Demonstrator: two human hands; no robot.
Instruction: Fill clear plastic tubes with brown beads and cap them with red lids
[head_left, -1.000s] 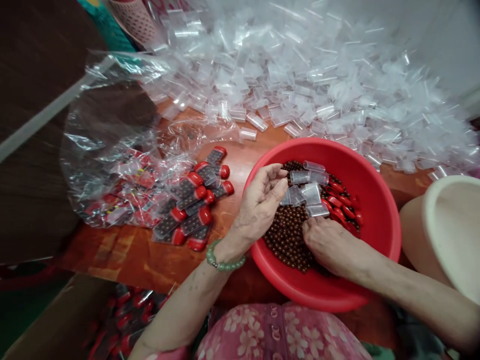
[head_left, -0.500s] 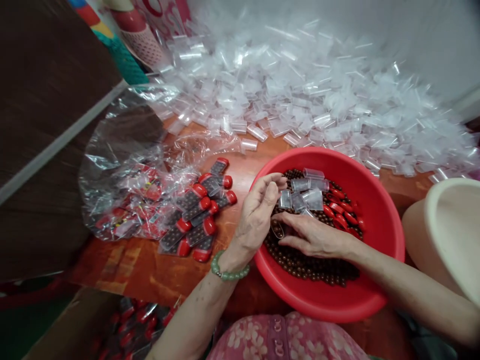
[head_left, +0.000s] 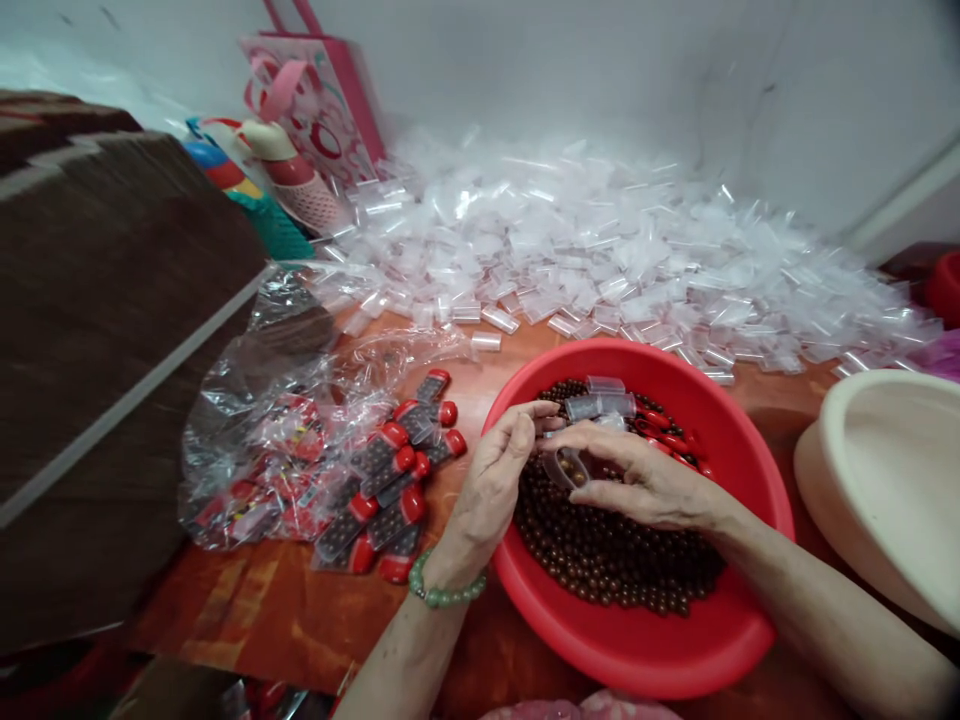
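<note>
A red basin holds many round brown beads, several clear plastic sleeves and red caps. Over the beads, my right hand grips one clear plastic sleeve between thumb and fingers, its open end facing me and brown beads visible inside. My left hand, with a green bead bracelet at the wrist, is over the basin's left side. Its fingers are stretched out near the sleeve's far side; whether the fingertips touch it is hidden.
Left of the basin lie bead-filled sleeves with red caps and a clear plastic bag of red packets. Behind is a large heap of empty clear sleeves. A cream tub stands right; stacked brown cardboard stands left.
My right hand has raised the sleeve off the beads, and more of it shows now. The left hand stays beside it. The view has tilted upward, showing more wall and the pink bag.
</note>
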